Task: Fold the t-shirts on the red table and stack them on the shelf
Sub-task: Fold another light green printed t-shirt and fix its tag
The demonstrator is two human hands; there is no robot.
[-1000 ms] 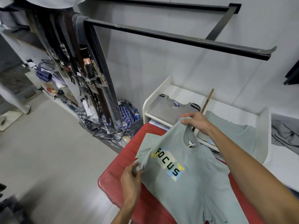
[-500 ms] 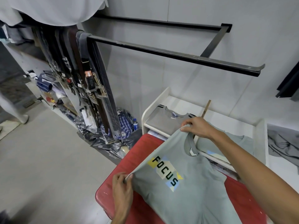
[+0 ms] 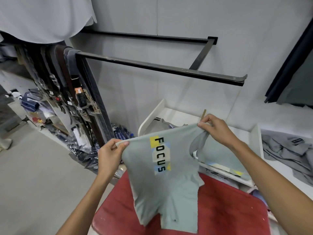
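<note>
Head view, the only one. Landmark: the red table.

Held up above the red table: a pale grey-green t-shirt printed FOCUS, stretched sideways between both hands, print running downward, lower part draping toward the tabletop; whether the bottom edge touches the red surface cannot be told. Left hand, up and to the left of the table's near corner, pinching one edge of the shirt between thumb and curled fingers. Right hand, above the table's far side, fingers curled round the fabric beside the neck opening.

Beyond the far edge of the table: a white shelf, with a folded grey t-shirt in its left part and a folded pale green t-shirt with the same kind of print to the right. Further right of the table: a loose grey garment on a white surface. Left of the table, on the floor: packaged clothes; above those, belts hanging from a black rail.

Step in hand, by judgement: lifting and straightening the shirt ahead of folding; no fold made yet. Next move likely calls for laying it flat on the red table, smoothing, then bringing sleeves and sides in evenly. Loose lower half may bunch if lowered carelessly.
</note>
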